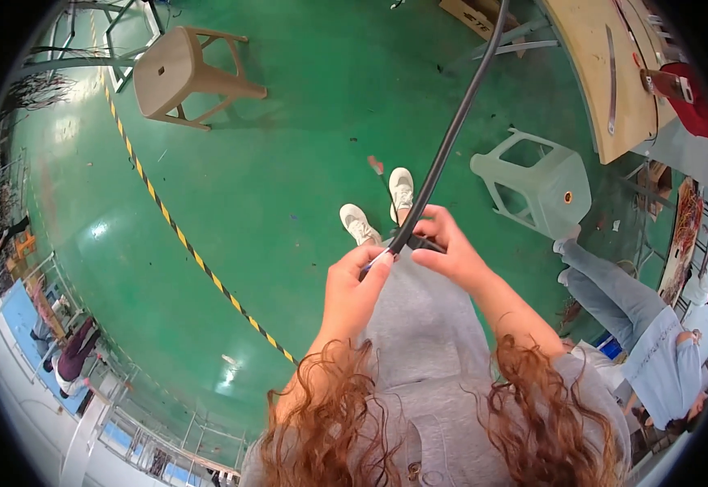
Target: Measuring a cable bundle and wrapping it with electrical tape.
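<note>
A thick black cable (455, 130) runs down from the top of the head view to my hands in front of my lap. My left hand (352, 286) is closed, its thumb and fingertips pinching the cable's lower end, where a few thin wires seem to show. My right hand (454, 253) is closed just beside the cable, thumb and forefinger around a small black piece (427, 243) that touches or lies behind it. I cannot tell what this piece is. Beyond the hands, a thin dark strand with a reddish end (376, 165) shows against the floor.
A beige stool (167, 73) stands at the far left, a pale green stool (561, 191) at the right. A wooden table (606, 89) is at the upper right. Yellow-and-black tape (183, 235) crosses the green floor (281, 154). A person in light blue (654, 365) sits at the right.
</note>
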The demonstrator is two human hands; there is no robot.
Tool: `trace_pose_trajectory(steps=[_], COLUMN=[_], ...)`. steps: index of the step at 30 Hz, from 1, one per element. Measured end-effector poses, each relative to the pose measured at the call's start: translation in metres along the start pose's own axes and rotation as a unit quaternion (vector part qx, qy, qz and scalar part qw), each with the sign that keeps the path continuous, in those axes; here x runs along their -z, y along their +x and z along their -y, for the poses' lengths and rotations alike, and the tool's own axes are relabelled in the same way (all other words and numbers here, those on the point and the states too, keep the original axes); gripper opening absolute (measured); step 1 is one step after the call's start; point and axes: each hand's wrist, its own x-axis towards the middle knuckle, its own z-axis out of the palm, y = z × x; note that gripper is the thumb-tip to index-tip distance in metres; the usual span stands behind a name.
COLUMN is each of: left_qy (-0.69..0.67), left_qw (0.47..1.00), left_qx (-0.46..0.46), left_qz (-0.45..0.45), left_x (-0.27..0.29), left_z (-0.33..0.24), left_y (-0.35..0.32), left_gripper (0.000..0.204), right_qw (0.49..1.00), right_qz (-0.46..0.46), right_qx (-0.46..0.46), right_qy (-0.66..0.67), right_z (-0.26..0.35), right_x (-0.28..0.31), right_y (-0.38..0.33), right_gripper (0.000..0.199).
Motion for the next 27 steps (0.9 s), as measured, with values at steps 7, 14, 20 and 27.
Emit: trace_pose_trajectory(steps=[7, 14, 20, 27], left_qy=[-0.024, 0.047, 0.19, 0.076], left_qw=[0.997, 0.988, 0.941, 0.99], left_qx=[0.068, -0.126, -0.253, -0.076], left_qz=[-0.029, -0.078, -0.121, -0.092], left_x=[-0.008, -0.018, -0.018, -0.03], left_z=[0.003, -0.002, 0.019, 0.02], left_y=[0.001, 0.0, 0.008, 0.003], left_gripper=[0.012, 0.019, 0.025, 0.011], right_qw=[0.989, 0.998, 0.997, 0.995], right_qz=[0.106, 0.059, -0.074, 0.068], right_qx=[0.028, 0.026, 0.024, -0.009], right_qy=[0.096, 0.013, 0.011, 0.076], right_z=[0.004, -0.002, 0.001, 0.014], right_x=[-0.004, 0.001, -0.027, 0.002], right_y=[-0.004, -0.009, -0.045, -0.023], right_gripper=[0.07, 0.068, 0.055, 0.044])
